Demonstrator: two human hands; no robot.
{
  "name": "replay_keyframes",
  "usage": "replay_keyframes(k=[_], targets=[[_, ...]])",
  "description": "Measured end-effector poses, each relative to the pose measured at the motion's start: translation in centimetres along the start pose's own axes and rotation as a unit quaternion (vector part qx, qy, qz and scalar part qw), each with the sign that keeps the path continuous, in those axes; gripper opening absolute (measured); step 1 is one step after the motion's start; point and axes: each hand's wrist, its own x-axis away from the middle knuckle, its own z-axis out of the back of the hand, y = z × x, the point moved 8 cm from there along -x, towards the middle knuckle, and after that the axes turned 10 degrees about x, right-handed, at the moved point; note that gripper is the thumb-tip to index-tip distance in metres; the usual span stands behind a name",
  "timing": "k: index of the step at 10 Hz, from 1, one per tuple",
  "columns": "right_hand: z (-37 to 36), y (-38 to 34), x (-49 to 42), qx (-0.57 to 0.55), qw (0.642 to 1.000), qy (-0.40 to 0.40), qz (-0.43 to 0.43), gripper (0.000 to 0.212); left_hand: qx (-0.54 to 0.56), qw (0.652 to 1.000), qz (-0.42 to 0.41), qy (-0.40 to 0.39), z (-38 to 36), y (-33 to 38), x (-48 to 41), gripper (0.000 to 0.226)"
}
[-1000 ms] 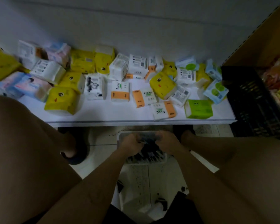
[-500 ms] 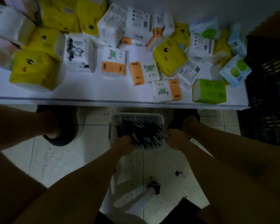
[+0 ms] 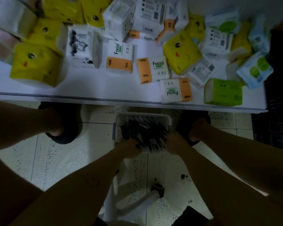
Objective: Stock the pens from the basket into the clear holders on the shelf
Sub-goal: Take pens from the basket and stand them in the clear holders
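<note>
Where the two bare forearms meet low in the view, the left hand (image 3: 129,148) and the right hand (image 3: 176,142) sit at the near corners of the basket (image 3: 143,115), one on each side. Both hands are knuckles-up with the fingers bent down into the shadow. In this dim light I cannot tell whether they grip the rim, hold pens, or only rest there. The pens (image 3: 144,132) lie heaped in the basket, a dark bundle slanting towards the near edge between the hands.

The basket is pale and stands on the floor (image 3: 64,160), which is light tile flecked with dark specks and crossed by grout lines. A dark shoe (image 3: 67,138) is planted to the left of the basket and another (image 3: 194,117) to its right. The basket's far rim is just below the front lip of the shelf (image 3: 88,85).

The shelf is a white board that runs across the whole view. It is crowded with tissue packs (image 3: 119,57) in yellow, white and orange, green and pale blue. Some stand upright and others are tipped over. At the right end of the shelf stands a black slatted crate (image 3: 278,124).
</note>
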Motion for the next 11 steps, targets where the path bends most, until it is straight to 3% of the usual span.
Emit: replay_keyframes(k=[1,2,4,6,7,8,10,11], targets=[[0.2,-0.1,0.7,-0.037,0.999,0.014,-0.009,0.029,-0.013,0.999,-0.028,-0.013,-0.7,0.2,0.5,0.046],[-0.1,-0.1,0.5,-0.061,0.998,0.023,-0.001,0.023,0.023,0.998,-0.050,0.023,-0.6,-0.6,-0.5,0.039],[1.5,-0.1,1.6,-0.103,0.990,0.085,-0.034,0.029,0.134,0.986,-0.046,0.088,1.8,-0.1,0.5,0.024],[2.8,0.1,3.3,-0.114,0.980,0.148,-0.074,0.027,0.166,0.981,-0.032,0.097,3.5,-1.1,1.8,0.016],[2.9,-0.2,4.2,-0.131,0.981,0.128,-0.061,0.019,0.198,0.976,-0.026,0.089,3.6,-1.7,2.7,0.011],[2.4,-0.6,5.2,-0.201,0.976,0.062,-0.055,0.014,0.236,0.969,-0.031,0.072,3.6,-1.1,3.9,0.024],[4.5,-1.4,9.3,-0.274,0.958,0.076,-0.018,0.028,0.268,0.947,-0.090,0.155,5.9,2.0,8.3,0.023],[6.5,-2.9,11.5,-0.294,0.949,0.100,0.048,0.010,0.330,0.907,-0.160,0.207,8.4,3.6,11.0,0.026]])
